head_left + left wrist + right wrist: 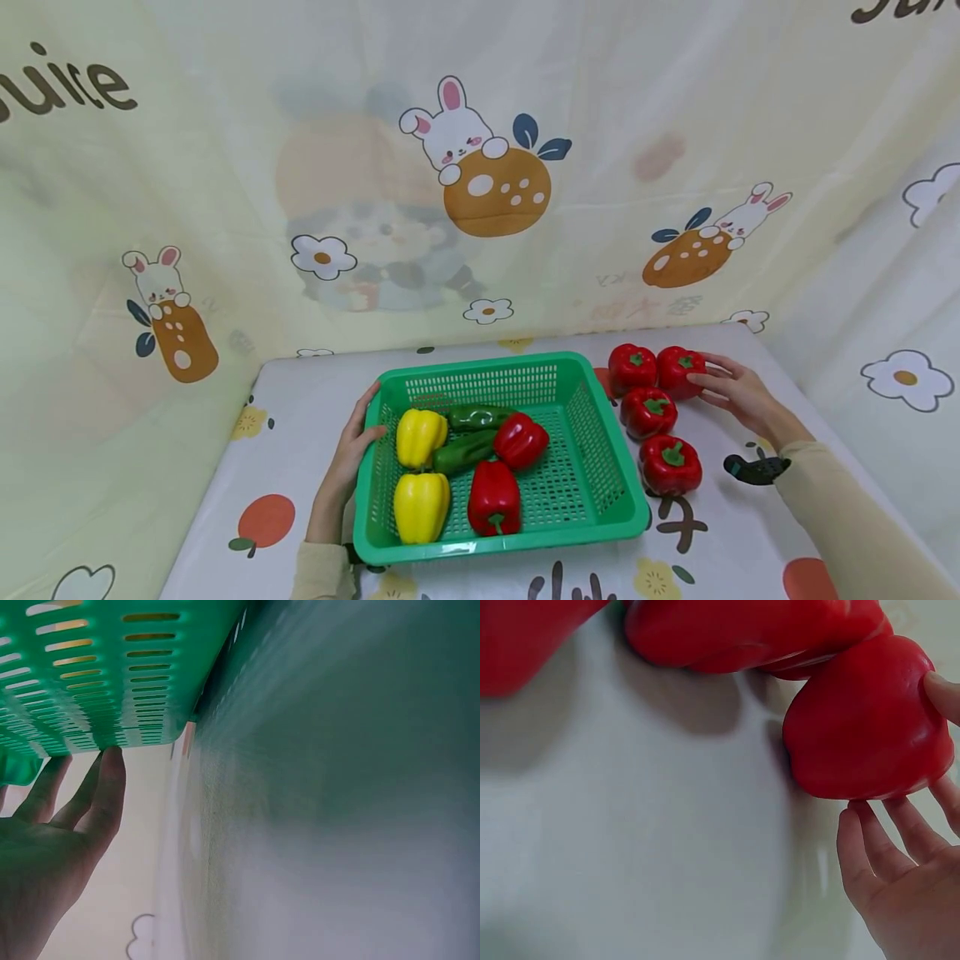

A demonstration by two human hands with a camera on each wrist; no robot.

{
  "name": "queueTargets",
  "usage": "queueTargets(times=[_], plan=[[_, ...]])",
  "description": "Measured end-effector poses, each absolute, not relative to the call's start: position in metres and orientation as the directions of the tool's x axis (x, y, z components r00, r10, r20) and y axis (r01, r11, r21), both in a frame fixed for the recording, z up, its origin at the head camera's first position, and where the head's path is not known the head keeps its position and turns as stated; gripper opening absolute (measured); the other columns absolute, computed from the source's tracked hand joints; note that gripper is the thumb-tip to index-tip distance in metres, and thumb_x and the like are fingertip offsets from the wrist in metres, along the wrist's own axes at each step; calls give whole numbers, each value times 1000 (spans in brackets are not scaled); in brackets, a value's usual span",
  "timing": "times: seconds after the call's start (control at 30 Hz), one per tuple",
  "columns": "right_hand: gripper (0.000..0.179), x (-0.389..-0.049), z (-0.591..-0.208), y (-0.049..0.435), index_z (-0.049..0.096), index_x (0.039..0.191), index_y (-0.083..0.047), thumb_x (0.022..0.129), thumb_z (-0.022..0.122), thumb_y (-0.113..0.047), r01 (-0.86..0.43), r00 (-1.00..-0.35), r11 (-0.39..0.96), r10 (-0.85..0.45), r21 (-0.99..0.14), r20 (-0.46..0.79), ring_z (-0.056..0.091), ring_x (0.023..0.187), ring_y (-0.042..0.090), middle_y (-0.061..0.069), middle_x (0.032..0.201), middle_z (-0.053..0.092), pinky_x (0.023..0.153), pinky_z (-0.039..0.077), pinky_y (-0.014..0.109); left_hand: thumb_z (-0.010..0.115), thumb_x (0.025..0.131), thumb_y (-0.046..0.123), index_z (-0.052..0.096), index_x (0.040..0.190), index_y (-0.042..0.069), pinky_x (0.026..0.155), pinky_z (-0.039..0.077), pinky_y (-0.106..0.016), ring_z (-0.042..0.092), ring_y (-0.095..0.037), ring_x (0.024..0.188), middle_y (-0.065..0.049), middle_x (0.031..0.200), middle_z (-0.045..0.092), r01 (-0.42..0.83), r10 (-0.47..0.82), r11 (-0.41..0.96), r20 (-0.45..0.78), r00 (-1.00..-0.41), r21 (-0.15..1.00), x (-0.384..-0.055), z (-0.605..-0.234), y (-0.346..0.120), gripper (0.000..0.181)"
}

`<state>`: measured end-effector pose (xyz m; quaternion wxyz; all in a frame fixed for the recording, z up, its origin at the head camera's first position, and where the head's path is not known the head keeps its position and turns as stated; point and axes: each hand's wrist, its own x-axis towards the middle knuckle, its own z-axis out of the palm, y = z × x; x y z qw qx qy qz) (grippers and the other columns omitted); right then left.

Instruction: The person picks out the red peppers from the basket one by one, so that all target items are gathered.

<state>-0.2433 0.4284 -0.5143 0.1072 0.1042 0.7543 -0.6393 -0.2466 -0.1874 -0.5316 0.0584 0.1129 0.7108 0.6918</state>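
My left hand (347,454) holds the left side of a green plastic basket (581,536), thumb over the rim. In the left wrist view, its fingertips (112,761) touch the outside of the slotted wall. Inside the basket lie two yellow bell peppers (422,508), two dark green peppers (463,452) and two red bell peppers (495,498). To the right of the basket, my right hand (738,392) grips the far-right red bell pepper (677,379) between thumb and fingers. The right wrist view shows that red bell pepper (862,724) from the side.
Right of the basket, more red bell peppers (671,465) stand close together in a bent row on the printed tablecloth (300,417). A patterned curtain (600,275) hangs behind the table and along both sides.
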Motion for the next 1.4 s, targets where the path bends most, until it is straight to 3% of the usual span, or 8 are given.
queueTargets(times=[0.23, 0.47, 0.83, 0.93, 1.07, 1.27, 1.33, 1.4], plan=[[83, -239, -515, 426, 8, 159, -11, 98, 58, -38, 297, -955, 160, 31, -941, -296, 24, 139, 41, 27, 160, 9, 104, 40, 44, 46, 98, 5, 23, 158, 22, 104, 34, -58, 27, -38, 140, -11, 163, 16, 83, 246, 12, 77, -966, 997, -246, -532, -186, 67], [84, -236, -513, 426, 7, 159, -12, 98, 57, -39, 303, -953, 150, 35, -941, -301, 23, 139, 41, 27, 160, 7, 102, 42, 43, 46, 98, 5, 24, 158, 22, 103, 37, -56, 30, -36, 139, -10, 162, 18, 87, 246, 14, 81, -966, 996, -246, -533, -185, 66], [83, -233, -503, 429, 10, 158, -6, 99, 51, -47, 271, -962, 233, 83, -934, -259, 51, 103, 5, 27, 158, 15, 101, 42, 44, 46, 97, 5, 24, 158, 21, 106, 31, -58, 27, -37, 140, -10, 163, 17, 98, 249, 11, 93, -964, 995, -248, -532, -183, 66], [83, -230, -494, 429, 13, 157, -2, 99, 49, -49, 224, -975, 346, 89, -911, -206, 54, 115, 21, 31, 156, 20, 99, 44, 42, 46, 97, 5, 23, 158, 21, 106, 30, -58, 26, -36, 141, -9, 163, 16, 101, 252, 12, 95, -963, 995, -249, -531, -182, 67], [78, -224, -478, 424, 19, 155, 1, 100, 48, -47, 152, -988, 510, 96, -847, -120, 36, 132, 47, 34, 152, 27, 94, 50, 39, 47, 97, 5, 23, 158, 22, 106, 31, -57, 27, -36, 140, -9, 163, 16, 92, 256, 17, 85, -963, 996, -249, -531, -183, 67], [71, -218, -443, 392, 26, 153, -1, 101, 50, -43, 64, -996, 581, 94, -812, -11, 35, 132, 52, 32, 150, 33, 98, 36, 67, 47, 97, 5, 24, 158, 21, 106, 31, -57, 29, -35, 138, -9, 163, 17, 102, 246, 35, 90, -965, 994, -249, -532, -186, 67], [68, -216, -429, 374, 29, 152, -1, 101, 50, -40, 50, -997, 570, 82, -820, -4, 37, 132, 51, 32, 149, 35, 98, 41, 62, 46, 97, 5, 23, 158, 20, 106, 30, -57, 28, -35, 138, -9, 163, 17, 106, 249, 32, 95, -964, 994, -249, -532, -187, 67], [66, -212, -416, 353, 31, 151, 0, 101, 51, -38, 50, -998, 545, 65, -837, -17, 39, 130, 49, 31, 148, 37, 96, 48, 46, 46, 97, 4, 23, 158, 19, 106, 30, -58, 28, -35, 138, -10, 163, 16, 108, 251, 28, 98, -963, 994, -249, -533, -188, 67]])
